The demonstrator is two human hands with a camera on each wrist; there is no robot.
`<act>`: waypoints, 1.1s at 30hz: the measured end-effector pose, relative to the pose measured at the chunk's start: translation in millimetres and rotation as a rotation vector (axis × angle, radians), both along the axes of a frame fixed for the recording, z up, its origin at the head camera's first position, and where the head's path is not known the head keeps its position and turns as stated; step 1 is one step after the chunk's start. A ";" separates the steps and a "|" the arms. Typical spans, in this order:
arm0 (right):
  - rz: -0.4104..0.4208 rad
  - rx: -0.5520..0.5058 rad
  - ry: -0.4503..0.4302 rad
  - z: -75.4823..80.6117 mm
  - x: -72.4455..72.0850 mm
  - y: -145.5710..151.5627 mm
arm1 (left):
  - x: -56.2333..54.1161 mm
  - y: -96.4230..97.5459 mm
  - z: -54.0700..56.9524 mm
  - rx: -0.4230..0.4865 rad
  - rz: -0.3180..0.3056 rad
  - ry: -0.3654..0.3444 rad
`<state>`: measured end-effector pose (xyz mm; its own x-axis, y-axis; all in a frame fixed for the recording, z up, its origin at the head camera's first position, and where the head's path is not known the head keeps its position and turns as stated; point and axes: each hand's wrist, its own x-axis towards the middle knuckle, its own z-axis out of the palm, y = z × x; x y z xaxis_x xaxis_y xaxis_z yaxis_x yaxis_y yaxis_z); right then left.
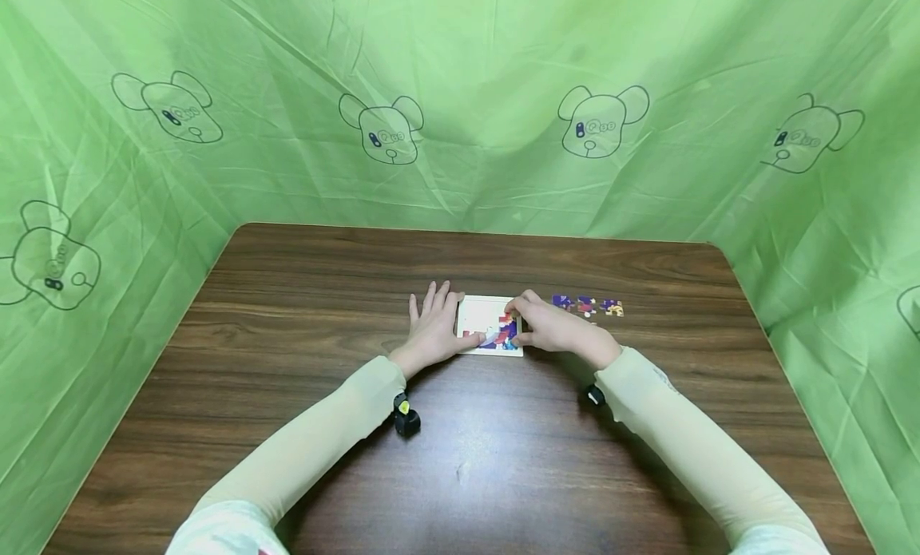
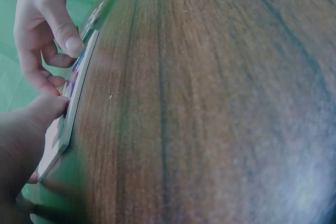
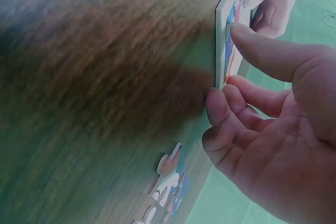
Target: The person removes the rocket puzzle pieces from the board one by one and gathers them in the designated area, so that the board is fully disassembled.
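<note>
The left hand's fingers are straight and a little apart, pointing away from the person beside the tray's left edge; its thumb stretches over the near part of the tray and touches the pieces there. The right hand is bent over the tray's right edge, thumb and index apart with their tips on the picture; whether a piece is held between them I cannot tell.

The tray lies flat between the hands. Coloured pieces fill its near and right parts, and white base shows at the far left. The hands hide parts of both side edges.

Three loose pieces lie in a row just beyond the right hand, to the tray's right, close to its knuckles. A black band device hangs at the left sleeve, another at the right sleeve.

Brown table stretches well out to either side, with more room toward the person between the forearms. Its far edge runs behind the tray, well apart, and a green curtain closes off the back and both sides.
</note>
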<state>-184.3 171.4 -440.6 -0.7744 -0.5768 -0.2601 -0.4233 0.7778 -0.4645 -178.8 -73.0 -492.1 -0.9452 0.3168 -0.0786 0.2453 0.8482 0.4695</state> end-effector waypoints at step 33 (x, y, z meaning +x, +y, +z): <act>0.075 -0.142 0.206 -12.8 0.4 3.7 | 0.3 0.3 1.0 -0.010 0.000 -0.002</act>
